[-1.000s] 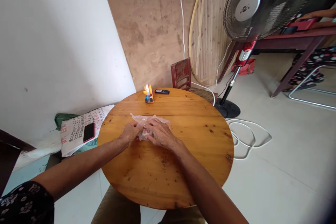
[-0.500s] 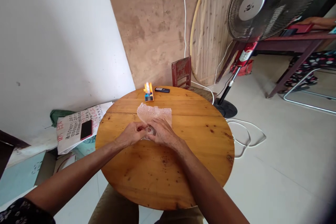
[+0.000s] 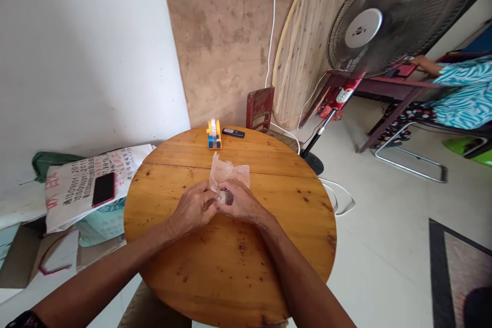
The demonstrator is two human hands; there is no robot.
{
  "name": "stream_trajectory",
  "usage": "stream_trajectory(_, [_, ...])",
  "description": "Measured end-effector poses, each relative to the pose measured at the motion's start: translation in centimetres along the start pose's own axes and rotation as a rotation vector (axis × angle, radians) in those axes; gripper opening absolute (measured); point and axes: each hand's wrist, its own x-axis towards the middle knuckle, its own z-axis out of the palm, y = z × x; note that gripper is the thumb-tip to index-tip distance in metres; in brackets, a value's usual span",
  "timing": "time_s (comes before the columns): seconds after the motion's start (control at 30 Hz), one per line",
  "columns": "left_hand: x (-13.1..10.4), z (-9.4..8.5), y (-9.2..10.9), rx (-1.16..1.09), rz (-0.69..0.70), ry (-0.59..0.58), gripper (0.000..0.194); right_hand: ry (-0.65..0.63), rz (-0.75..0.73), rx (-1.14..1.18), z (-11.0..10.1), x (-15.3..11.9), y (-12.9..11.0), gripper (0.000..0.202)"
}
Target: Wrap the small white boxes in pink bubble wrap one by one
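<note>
Over the round wooden table (image 3: 269,246), a sheet of clear bubble wrap (image 3: 237,172) lies partly flat, its left part raised and folded toward me. My left hand (image 3: 195,204) pinches the near left edge of the bubble wrap between thumb and fingers. Curled around a small wrapped object (image 3: 223,198) is my right hand (image 3: 243,201); the plastic covers the object and my fingers hide much of it, so I cannot tell its kind. Beyond the sheet stand an orange and blue tape dispenser (image 3: 214,136) and a small dark handheld device (image 3: 233,133).
A small red chair (image 3: 260,107) stands behind the table. To the right are a pedestal fan (image 3: 363,28), a white cable (image 3: 348,200) on the floor and a seated person in a patterned sleeve (image 3: 467,89). At left, a phone (image 3: 103,188) lies on a printed sack (image 3: 77,200).
The left part of the bubble wrap has come up and folded inward with my left hand. The small object shows more between my hands. My view has swung to the right.
</note>
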Motion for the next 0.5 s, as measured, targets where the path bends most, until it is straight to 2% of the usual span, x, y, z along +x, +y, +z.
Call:
stream_trajectory(0.07, [-0.3, 0.6, -0.4, 0.054, 0.106, 0.097, 0.021, -0.04, 0.028, 0.062, -0.4, -0.2, 0.1, 0.04])
stream_trajectory(0.13, [-0.3, 1.0, -0.8, 0.061, 0.159, 0.144, 0.018, -0.104, 0.053, 0.188, -1.0, -0.5, 0.5, 0.047])
stream_trajectory(0.2, [-0.1, 1.1, -0.9, 0.04, 0.167, 0.149, 0.016, -0.171, 0.095, 0.341, -1.8, -0.8, 1.0, 0.05])
stream_trajectory(0.27, [0.1, 1.3, -0.9, 0.004, 0.152, 0.138, 0.015, -0.198, 0.162, 0.422, -2.8, -0.7, 1.5, 0.045])
stream_trajectory(0.4, [-0.1, 1.7, -0.8, -0.065, 0.126, 0.163, 0.016, -0.163, 0.235, 0.295, -3.9, 1.0, 2.0, 0.034])
stream_trajectory(0.5, [-0.3, 2.1, -0.8, -0.093, 0.11, 0.156, 0.017, -0.208, 0.253, 0.232, -3.7, 3.7, 2.3, 0.024])
